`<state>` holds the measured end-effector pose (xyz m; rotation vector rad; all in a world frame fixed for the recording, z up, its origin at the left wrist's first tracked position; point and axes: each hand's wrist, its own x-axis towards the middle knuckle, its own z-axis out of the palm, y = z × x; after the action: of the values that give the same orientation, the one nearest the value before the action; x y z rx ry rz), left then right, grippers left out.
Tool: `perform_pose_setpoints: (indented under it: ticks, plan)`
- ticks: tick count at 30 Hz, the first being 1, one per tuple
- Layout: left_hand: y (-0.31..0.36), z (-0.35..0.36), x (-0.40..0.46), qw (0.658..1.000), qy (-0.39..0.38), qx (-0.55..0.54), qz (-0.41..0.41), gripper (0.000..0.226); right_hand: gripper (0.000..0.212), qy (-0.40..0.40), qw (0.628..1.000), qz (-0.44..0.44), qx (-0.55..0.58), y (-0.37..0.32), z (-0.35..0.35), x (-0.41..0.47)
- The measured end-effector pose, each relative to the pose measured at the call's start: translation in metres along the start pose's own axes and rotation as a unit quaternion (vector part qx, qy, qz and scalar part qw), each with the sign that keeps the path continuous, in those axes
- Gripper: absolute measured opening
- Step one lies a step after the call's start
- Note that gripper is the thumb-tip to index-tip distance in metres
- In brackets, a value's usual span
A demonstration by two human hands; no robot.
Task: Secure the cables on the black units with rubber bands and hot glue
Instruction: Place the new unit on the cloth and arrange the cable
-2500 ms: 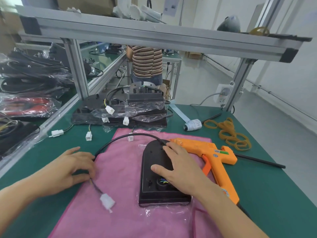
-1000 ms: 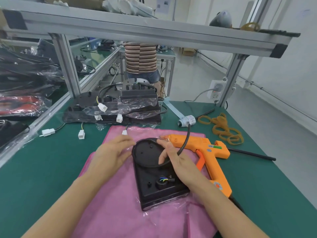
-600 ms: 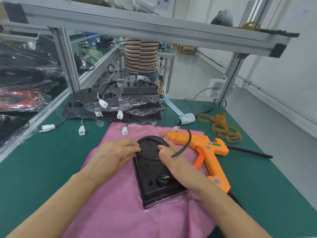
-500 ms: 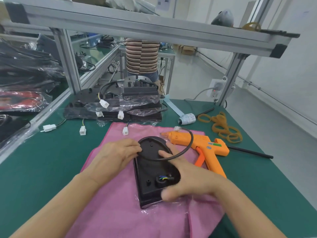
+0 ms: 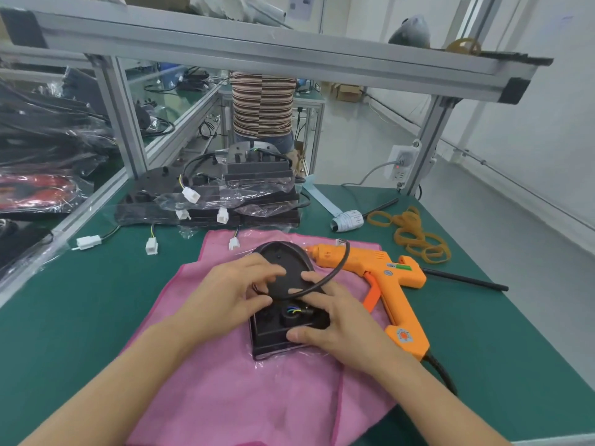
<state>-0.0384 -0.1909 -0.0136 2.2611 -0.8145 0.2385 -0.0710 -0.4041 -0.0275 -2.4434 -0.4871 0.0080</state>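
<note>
- A pink cloth [image 5: 244, 391] fills the lower centre of the frame, spread over the green bench top [image 5: 64, 310].
- On the cloth lies the black unit [image 5: 283, 268], in the middle of the frame, flat on its back. Its long axis runs from near to far, with the rounded end toward the top of the frame and the square end toward the bottom.
- The left hand [image 5: 231, 291] rests on the unit's left side, fingers curled and pinching the black cable [image 5: 335, 272] against the casing.
- The right hand [image 5: 341, 323] lies over the unit's right edge, fingers bent round the casing and the thumb on its near end. The cable passes over its fingers.
- The cable arcs from the middle of the unit up and right, its free end lying over the nozzle end of the orange glue gun [image 5: 383, 278].
- The glue gun lies just right of the unit, partly on the cloth, nozzle pointing left and handle toward the lower right.
- Farther right, a thin black rod [image 5: 467, 280] lies on the bench.
- Beyond it, a heap of tan rubber bands [image 5: 415, 236] sits at centre right, with a small white roll [image 5: 347, 220] to its left.
- At upper centre, a stack of black units in clear plastic bags [image 5: 231, 201] trails white connectors [image 5: 151, 245].
- Behind the stack, a person in a striped shirt [image 5: 262, 107] stands.
</note>
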Motion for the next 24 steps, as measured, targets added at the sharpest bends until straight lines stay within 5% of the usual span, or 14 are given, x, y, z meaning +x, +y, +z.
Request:
perform_pose_setpoints:
  ticks: [5,12,17,19,22,24]
  plan:
    - [0.012,0.004,0.006,1.000,-0.009,-0.007,0.016,0.009,0.061,0.014,0.999,0.020,0.024,-0.001,0.006,-0.002]
    - [0.010,0.003,-0.008,0.998,-0.020,-0.057,0.001,0.016,0.063,0.044,0.993,0.054,0.091,0.001,0.011,-0.004]
    - [0.021,0.006,-0.025,0.995,-0.003,0.082,0.063,0.010,0.062,0.008,0.997,0.037,0.069,-0.002,0.003,0.000]
    - [0.026,0.011,-0.030,0.987,0.023,0.146,0.069,0.011,0.059,-0.042,0.989,0.050,0.136,-0.003,-0.008,0.000]
    - [0.031,0.020,-0.032,0.972,0.071,0.209,0.075,0.022,0.054,-0.141,0.929,0.088,0.332,0.004,-0.031,-0.009]
    - [0.030,0.024,-0.033,0.961,0.085,0.251,0.079,0.008,0.041,-0.139,0.906,0.098,0.388,0.014,-0.045,-0.014]
